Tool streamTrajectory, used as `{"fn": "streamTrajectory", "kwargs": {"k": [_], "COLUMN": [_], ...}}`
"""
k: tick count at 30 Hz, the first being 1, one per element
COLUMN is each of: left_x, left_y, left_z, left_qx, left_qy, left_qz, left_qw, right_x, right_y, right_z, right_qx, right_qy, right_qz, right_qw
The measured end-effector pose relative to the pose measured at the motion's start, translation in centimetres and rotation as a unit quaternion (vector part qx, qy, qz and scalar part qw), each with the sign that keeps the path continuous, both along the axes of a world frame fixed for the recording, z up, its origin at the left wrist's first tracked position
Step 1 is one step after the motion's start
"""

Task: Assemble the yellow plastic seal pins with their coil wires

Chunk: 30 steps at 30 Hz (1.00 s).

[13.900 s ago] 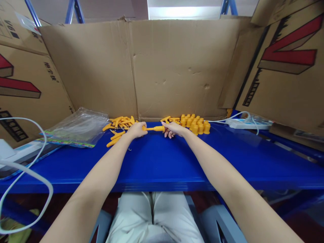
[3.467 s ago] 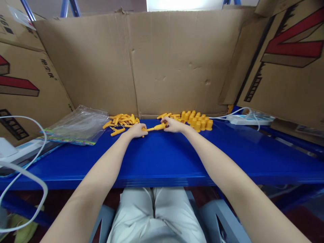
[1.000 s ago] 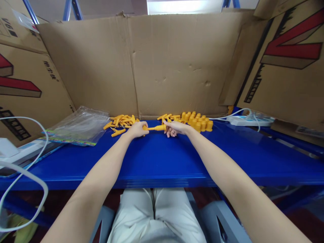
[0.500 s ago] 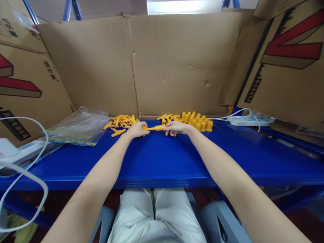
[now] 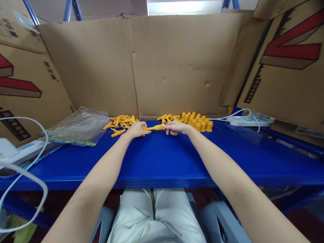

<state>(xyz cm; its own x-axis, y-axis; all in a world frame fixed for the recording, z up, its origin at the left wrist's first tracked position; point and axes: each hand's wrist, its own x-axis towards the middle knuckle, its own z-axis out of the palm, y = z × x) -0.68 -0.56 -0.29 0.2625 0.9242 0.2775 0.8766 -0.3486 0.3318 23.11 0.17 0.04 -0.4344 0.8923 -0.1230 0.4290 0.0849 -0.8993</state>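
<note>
Across the upper half of the frame stands a tall cardboard panel (image 5: 177, 60). Below it, the blue desk (image 5: 162, 162) spans the middle. At the right edge is a printed carton (image 5: 286, 67). Clear plastic bags (image 5: 81, 126) lie left of centre on the desk. Next comes a loose pile of yellow handles (image 5: 121, 120) with chains, left of the middle, then a cluster of yellow cups (image 5: 198, 122) right of it. Near the centre, both hands are pinched narrow: the left hand (image 5: 138, 129) and the right hand (image 5: 176, 127) hold opposite ends of a slender yellow ridged piece (image 5: 155, 128), roughly level between them.
</note>
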Motion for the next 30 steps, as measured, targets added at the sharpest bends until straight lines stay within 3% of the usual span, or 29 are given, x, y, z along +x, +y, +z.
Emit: {"fn": "streamTrajectory", "kwargs": {"k": [18, 30], "left_x": [0.08, 0.21], "left_y": [-0.01, -0.31], "left_z": [-0.05, 0.08], "left_qx": [-0.003, -0.008], "left_qy": [-0.012, -0.014], "left_qz": [-0.001, -0.004], "left_qw": [1.000, 1.000], "right_x": [0.67, 0.68], "right_y": [0.66, 0.45], "right_z": [-0.31, -0.17], "right_qx": [0.064, 0.047], "right_qy": [0.010, 0.009], "right_qz": [0.018, 0.026], "right_qw": [0.998, 0.999]}}
